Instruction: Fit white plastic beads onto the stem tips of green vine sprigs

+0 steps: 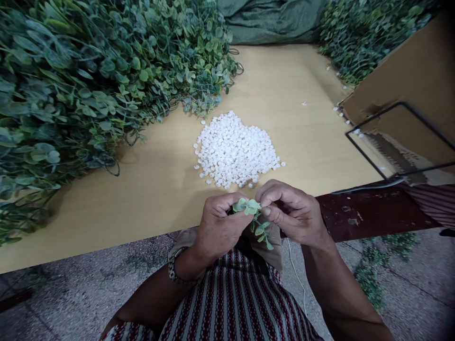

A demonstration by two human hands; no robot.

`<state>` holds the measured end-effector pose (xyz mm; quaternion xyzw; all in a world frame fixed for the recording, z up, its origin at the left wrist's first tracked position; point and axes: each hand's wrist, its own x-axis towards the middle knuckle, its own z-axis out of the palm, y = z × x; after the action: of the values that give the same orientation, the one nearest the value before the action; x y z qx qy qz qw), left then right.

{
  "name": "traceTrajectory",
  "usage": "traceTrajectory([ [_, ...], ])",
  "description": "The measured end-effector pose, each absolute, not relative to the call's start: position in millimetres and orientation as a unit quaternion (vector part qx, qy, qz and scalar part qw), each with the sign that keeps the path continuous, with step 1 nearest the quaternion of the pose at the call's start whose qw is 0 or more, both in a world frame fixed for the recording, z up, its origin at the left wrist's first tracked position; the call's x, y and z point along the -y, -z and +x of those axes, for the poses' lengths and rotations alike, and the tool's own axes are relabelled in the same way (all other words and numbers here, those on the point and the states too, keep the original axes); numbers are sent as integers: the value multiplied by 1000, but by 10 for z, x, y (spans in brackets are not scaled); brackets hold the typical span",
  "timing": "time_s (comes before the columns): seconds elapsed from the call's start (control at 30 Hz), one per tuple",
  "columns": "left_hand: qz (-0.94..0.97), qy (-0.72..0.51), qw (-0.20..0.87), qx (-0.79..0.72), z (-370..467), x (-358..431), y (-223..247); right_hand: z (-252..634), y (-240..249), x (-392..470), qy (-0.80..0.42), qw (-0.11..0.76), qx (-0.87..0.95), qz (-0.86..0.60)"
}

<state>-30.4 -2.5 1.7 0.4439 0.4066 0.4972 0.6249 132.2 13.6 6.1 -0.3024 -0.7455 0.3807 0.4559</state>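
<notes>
Just off the table's near edge, my left hand [222, 222] is closed on an artificial leaf sprig [262, 231], whose small green leaves show above the thumb and hang below the fingers. My right hand [293, 210] meets it from the right, thumb and forefinger pinched together at the sprig's side. A tiny whitish bit shows at those fingertips, too small to make out for certain. Beyond both hands, a heap of small white plastic pieces [236, 151] lies on the table.
Artificial greenery [106, 71] is piled high on the table's left, with more foliage [369, 38] at the back right. A cardboard box [408, 80] and a black wire frame [401, 106] stand at the right. Green cloth [272, 21] lies at the table's [284, 90] far end.
</notes>
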Motion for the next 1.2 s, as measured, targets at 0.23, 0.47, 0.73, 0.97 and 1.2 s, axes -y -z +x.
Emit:
traceTrajectory([
  [0.23, 438, -486, 631, -417, -309, 24, -35, 1315, -94, -155, -373, 447, 758, -295],
  [0.47, 431, -480, 630, -433, -306, 23, -61, 1296, -102, -121, -331, 450, 773, -302],
  [0.73, 431, -484, 639, -414, -334, 15, -37, 1348, -73, -99, -344, 416, 778, -320],
  [0.97, 407, -463, 680, -397, -411, 13, -6, 1307, -62, -60, -393, 442, 737, -328],
  [1.2, 411, -472, 681, -380, -433, 22, -17, 1255, -77, 5, -382, 466, 719, -346],
])
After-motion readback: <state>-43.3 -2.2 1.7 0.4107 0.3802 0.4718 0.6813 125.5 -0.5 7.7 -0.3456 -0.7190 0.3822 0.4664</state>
